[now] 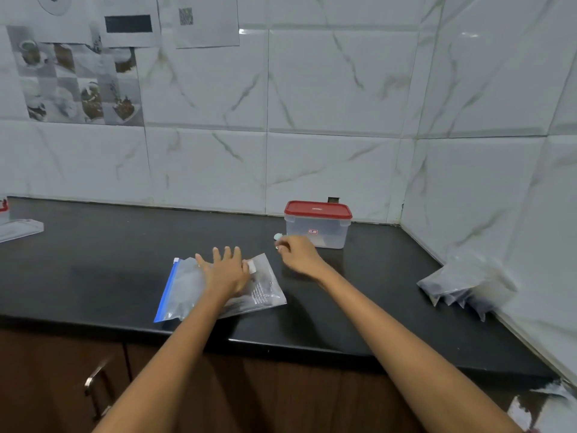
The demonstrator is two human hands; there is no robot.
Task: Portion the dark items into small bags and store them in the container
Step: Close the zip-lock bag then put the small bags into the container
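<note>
While both bare arms reach forward over the black table [93, 260], the scene lies against a white marbled tile wall [312, 104]. Just beyond the right hand [298, 253] stands the clear container [317, 228], its red lid [318, 210] on. Under the left hand [226, 271] lies a clear zip bag [265, 289] with a blue seal strip along the edge to that hand's left; the left grip is spread, fingers straight and palm down, pressing the bag flat against the table. Well to the right of the right hand, a heap of small filled bags [462, 285] holding dark contents rests against the side wall. The right grip is curled, pinching a small pale object [278, 236] at its fingertips; what it is cannot be told.
</note>
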